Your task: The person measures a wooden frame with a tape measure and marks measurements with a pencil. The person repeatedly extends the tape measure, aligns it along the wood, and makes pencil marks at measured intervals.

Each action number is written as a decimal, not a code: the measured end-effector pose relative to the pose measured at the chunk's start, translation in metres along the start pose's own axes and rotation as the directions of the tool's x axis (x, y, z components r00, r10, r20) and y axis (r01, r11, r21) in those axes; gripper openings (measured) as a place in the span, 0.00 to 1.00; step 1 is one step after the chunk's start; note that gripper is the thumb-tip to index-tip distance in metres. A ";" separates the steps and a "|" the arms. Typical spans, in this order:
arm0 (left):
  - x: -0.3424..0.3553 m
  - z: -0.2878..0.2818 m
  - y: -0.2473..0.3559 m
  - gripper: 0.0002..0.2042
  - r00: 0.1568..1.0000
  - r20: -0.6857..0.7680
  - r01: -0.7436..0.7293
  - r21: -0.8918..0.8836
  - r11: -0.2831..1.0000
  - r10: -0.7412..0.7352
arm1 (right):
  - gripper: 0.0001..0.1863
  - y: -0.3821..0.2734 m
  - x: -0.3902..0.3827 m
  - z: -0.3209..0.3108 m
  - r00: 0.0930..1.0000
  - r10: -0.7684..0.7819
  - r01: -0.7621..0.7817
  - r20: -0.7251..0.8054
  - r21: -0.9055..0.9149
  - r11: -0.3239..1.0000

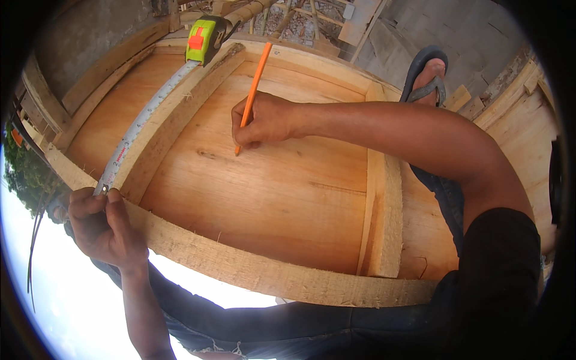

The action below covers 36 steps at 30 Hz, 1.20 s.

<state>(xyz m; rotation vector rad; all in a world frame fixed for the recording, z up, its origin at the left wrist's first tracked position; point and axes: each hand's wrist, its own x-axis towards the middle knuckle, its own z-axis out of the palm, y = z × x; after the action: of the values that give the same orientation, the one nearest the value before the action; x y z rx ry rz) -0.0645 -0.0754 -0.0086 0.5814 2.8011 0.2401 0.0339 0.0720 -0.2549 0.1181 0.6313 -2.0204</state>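
Note:
My left hand pinches the hooked end of a tape measure's blade at the near left corner of a wooden frame. The silver blade runs away from me along a crosspiece. At its far end the green and black tape measure case rests near the frame's far rail. My right hand is closed round an orange pencil, held tilted. The pencil's tip points down at the plywood panel inside the frame; whether it touches I cannot tell.
Another crosspiece stands at the right of the panel. My sandalled foot is beyond the frame at the far right, by a grey block wall. Wooden boards lie at the left. My jeans show below the near rail.

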 end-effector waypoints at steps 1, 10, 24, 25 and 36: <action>0.000 0.000 0.000 0.07 1.000 0.001 -0.009 0.006 1.000 0.009 | 0.05 0.000 0.000 0.000 1.000 0.004 -0.004 -0.004 0.000 1.000; -0.001 -0.001 -0.001 0.06 1.000 0.010 -0.008 0.010 1.000 0.008 | 0.05 0.000 0.002 0.002 1.000 0.005 -0.005 -0.012 0.001 1.000; 0.000 0.001 0.000 0.07 1.000 -0.004 -0.009 -0.009 1.000 0.009 | 0.05 0.002 0.003 0.000 1.000 -0.010 0.010 0.002 -0.033 0.999; 0.000 0.001 0.000 0.07 1.000 -0.004 -0.007 -0.008 1.000 0.007 | 0.05 0.002 0.004 0.001 1.000 -0.009 0.009 0.001 -0.041 0.999; 0.000 -0.001 0.001 0.07 1.000 0.019 -0.004 0.028 1.000 0.004 | 0.06 0.002 0.003 0.000 1.000 -0.013 0.012 -0.004 -0.069 0.998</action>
<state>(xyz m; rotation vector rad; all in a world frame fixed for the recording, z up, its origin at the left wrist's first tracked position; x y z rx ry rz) -0.0646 -0.0750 -0.0073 0.5924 2.7898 0.1954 0.0343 0.0692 -0.2568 0.0778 0.7053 -2.0084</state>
